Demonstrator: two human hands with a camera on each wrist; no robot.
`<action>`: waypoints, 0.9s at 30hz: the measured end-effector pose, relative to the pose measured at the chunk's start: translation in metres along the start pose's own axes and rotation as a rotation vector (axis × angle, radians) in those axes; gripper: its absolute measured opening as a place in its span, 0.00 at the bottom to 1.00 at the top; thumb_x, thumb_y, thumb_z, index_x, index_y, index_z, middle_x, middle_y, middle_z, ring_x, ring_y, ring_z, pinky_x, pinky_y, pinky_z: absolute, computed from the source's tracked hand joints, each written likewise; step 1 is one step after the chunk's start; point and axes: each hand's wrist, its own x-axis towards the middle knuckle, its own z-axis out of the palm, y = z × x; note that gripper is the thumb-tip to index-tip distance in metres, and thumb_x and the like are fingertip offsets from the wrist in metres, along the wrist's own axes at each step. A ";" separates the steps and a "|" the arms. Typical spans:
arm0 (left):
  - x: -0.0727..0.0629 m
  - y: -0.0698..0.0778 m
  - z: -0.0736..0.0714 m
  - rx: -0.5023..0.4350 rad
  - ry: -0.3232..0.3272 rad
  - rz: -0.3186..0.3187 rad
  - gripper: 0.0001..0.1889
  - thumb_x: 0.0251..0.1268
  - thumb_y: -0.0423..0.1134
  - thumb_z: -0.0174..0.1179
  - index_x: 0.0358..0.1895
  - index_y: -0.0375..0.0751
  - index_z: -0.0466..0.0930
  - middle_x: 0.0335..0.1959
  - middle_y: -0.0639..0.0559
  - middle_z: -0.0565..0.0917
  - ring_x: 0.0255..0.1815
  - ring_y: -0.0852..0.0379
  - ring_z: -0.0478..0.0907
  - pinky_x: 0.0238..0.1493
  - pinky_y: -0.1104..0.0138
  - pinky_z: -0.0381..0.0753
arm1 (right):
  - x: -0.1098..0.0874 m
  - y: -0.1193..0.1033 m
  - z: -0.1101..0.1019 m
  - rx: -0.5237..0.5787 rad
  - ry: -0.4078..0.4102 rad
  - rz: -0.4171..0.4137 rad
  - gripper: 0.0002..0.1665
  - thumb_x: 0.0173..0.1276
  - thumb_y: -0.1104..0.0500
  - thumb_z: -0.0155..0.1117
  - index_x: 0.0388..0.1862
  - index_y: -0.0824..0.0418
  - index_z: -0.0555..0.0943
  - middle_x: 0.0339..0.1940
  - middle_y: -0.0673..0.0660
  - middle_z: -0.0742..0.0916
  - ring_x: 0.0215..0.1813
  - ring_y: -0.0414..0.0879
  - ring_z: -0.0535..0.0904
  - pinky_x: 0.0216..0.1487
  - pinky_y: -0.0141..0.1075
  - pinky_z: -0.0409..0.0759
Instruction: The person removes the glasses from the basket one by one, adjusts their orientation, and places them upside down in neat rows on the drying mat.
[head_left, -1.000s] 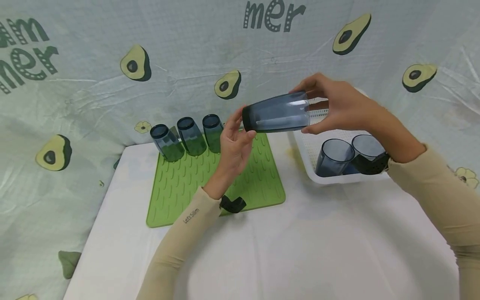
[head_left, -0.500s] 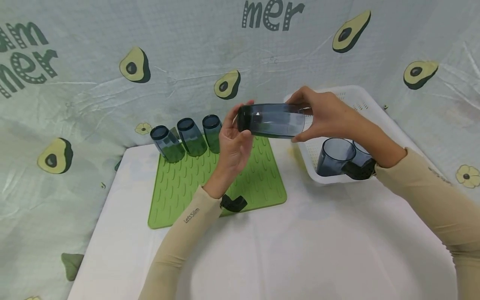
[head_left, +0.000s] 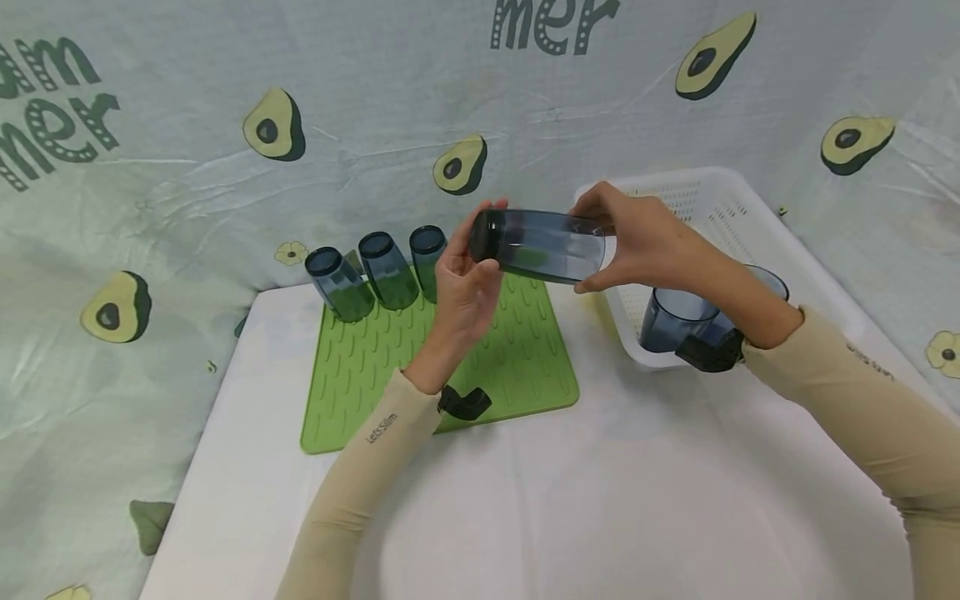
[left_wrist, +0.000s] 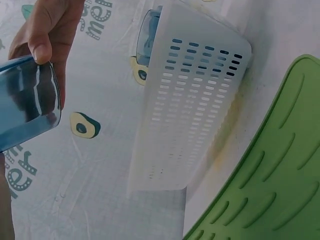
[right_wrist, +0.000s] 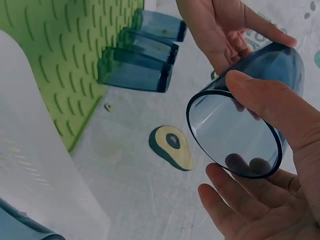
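A blue tinted drinking glass is held sideways in the air over the back of the green mat. My left hand grips its dark, thick base between thumb and fingers. At the mouth end, my right hand holds the glass near the rim. The right wrist view looks into the glass's open mouth, with the right thumb on the near side and fingers across from it. Behind the left hand, three similar glasses stand upside down in a row along the mat's back edge.
A green ribbed drying mat lies on the white-covered table. To its right is a white perforated basket with two blue glasses standing mouth up, partly behind the right forearm. An avocado-print sheet hangs behind the table.
The held glass has come down slightly, and its mouth end now tilts lower. My right hand has moved left and down with it, uncovering more of the basket. The left hand keeps its hold.
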 end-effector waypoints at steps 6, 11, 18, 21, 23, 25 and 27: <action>0.002 0.007 -0.001 0.053 -0.014 0.030 0.36 0.51 0.41 0.80 0.65 0.38 0.79 0.63 0.44 0.81 0.68 0.50 0.73 0.67 0.66 0.76 | 0.003 0.002 0.004 -0.008 -0.021 -0.009 0.50 0.49 0.55 0.87 0.66 0.66 0.68 0.62 0.64 0.80 0.63 0.60 0.79 0.65 0.52 0.77; 0.003 0.016 -0.002 0.121 -0.009 0.057 0.35 0.52 0.40 0.80 0.65 0.34 0.79 0.59 0.42 0.84 0.66 0.49 0.76 0.67 0.64 0.76 | 0.006 0.001 0.011 -0.068 -0.061 -0.004 0.51 0.53 0.50 0.85 0.70 0.64 0.67 0.66 0.63 0.79 0.66 0.60 0.76 0.64 0.55 0.76; -0.002 0.037 -0.007 0.241 0.088 0.013 0.33 0.48 0.42 0.82 0.61 0.40 0.83 0.56 0.44 0.85 0.61 0.51 0.80 0.60 0.67 0.82 | 0.005 0.000 0.013 -0.198 -0.104 -0.034 0.51 0.58 0.46 0.81 0.74 0.63 0.68 0.69 0.62 0.77 0.70 0.58 0.71 0.69 0.55 0.71; -0.004 0.046 -0.012 0.373 0.138 0.000 0.35 0.43 0.47 0.84 0.59 0.42 0.85 0.51 0.47 0.87 0.53 0.54 0.83 0.53 0.68 0.85 | -0.002 0.005 0.008 -0.254 -0.120 -0.052 0.48 0.60 0.49 0.80 0.74 0.64 0.69 0.71 0.62 0.75 0.74 0.60 0.67 0.72 0.57 0.68; -0.006 0.052 -0.016 0.457 0.156 -0.011 0.35 0.41 0.49 0.84 0.58 0.42 0.86 0.48 0.48 0.87 0.49 0.55 0.84 0.50 0.68 0.86 | -0.009 0.010 0.004 -0.284 -0.120 -0.064 0.46 0.61 0.51 0.80 0.73 0.63 0.69 0.71 0.62 0.74 0.75 0.61 0.65 0.72 0.57 0.67; -0.007 0.059 -0.020 0.538 0.160 -0.021 0.37 0.41 0.51 0.84 0.58 0.40 0.86 0.46 0.49 0.88 0.47 0.55 0.85 0.49 0.68 0.86 | -0.016 0.016 -0.001 -0.316 -0.107 -0.084 0.44 0.61 0.53 0.80 0.72 0.64 0.70 0.71 0.62 0.74 0.75 0.61 0.64 0.72 0.57 0.67; -0.008 0.067 -0.023 0.610 0.152 -0.041 0.38 0.42 0.51 0.83 0.59 0.38 0.85 0.46 0.49 0.89 0.47 0.55 0.86 0.49 0.67 0.87 | -0.023 0.022 -0.007 -0.355 -0.084 -0.113 0.43 0.60 0.55 0.80 0.71 0.65 0.71 0.71 0.63 0.74 0.74 0.60 0.65 0.72 0.57 0.68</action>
